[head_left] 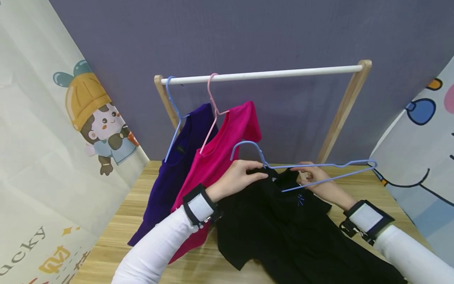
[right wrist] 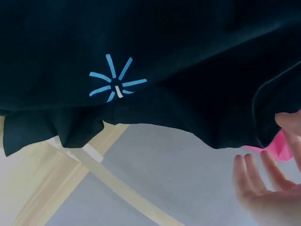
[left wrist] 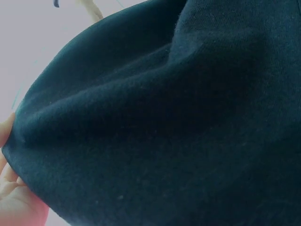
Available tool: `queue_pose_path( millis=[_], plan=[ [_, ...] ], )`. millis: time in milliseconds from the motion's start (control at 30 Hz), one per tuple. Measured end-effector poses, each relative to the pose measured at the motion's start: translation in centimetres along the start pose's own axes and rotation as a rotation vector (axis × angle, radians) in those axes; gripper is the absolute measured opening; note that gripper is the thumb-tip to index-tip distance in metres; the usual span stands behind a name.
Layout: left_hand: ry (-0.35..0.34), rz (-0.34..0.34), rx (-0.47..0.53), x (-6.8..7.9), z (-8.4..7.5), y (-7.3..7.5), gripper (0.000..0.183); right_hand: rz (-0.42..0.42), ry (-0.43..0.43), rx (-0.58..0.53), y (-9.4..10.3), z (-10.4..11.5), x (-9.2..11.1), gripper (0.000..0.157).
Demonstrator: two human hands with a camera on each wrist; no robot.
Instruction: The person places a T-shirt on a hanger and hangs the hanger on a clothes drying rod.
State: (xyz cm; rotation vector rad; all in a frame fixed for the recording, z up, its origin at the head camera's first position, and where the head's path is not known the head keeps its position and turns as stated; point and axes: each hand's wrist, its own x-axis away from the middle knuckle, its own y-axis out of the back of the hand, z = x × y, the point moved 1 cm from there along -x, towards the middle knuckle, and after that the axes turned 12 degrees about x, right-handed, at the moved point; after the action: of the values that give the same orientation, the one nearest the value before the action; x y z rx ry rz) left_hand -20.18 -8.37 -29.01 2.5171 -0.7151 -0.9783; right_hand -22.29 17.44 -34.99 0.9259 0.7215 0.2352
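Note:
A black T-shirt [head_left: 269, 221] with a small blue starburst print lies spread over the wooden table. A light blue hanger [head_left: 330, 165] is partly inside its neck opening; its hook points left and its right end sticks out past the collar. My left hand [head_left: 239, 179] pinches the shirt beside the neck, close to the base of the hook. At the other side of the collar, my right hand [head_left: 319, 183] holds the neck edge between thumb and fingers, behind the hanger's lower bar. Black cloth [left wrist: 155, 127] fills most of the left wrist view.
Behind stands a clothes rack with a white rail [head_left: 283, 73] and wooden posts. On its left end hang a dark purple shirt [head_left: 166, 185] on a blue hanger and a bright pink shirt [head_left: 227, 142] on a pink hanger, both reaching down to the table [head_left: 117, 228].

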Motion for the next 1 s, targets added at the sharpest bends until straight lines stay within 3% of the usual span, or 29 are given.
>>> queue_pose_path(
  millis=[233,533,700,867,1000],
  plan=[
    [0.004,-0.004,-0.010,0.0,-0.1,0.0,0.021,0.064,0.016,0.201,-0.9,-0.8,-0.7,0.033],
    [0.045,-0.013,-0.004,0.4,0.1,0.2,0.022,0.171,-0.004,0.316,-0.8,-1.4,0.3,0.029],
    [0.077,-0.008,0.008,0.8,0.5,0.4,0.023,0.097,-0.006,0.383,-0.3,-1.8,1.2,0.017],
    [0.104,-0.001,0.012,1.1,0.9,0.7,0.020,-0.024,0.027,0.364,0.5,-2.8,2.3,0.016],
    [0.110,0.007,-0.007,1.1,1.2,0.7,0.018,-0.007,-0.025,0.303,2.0,-3.2,3.3,0.013]
  ],
)
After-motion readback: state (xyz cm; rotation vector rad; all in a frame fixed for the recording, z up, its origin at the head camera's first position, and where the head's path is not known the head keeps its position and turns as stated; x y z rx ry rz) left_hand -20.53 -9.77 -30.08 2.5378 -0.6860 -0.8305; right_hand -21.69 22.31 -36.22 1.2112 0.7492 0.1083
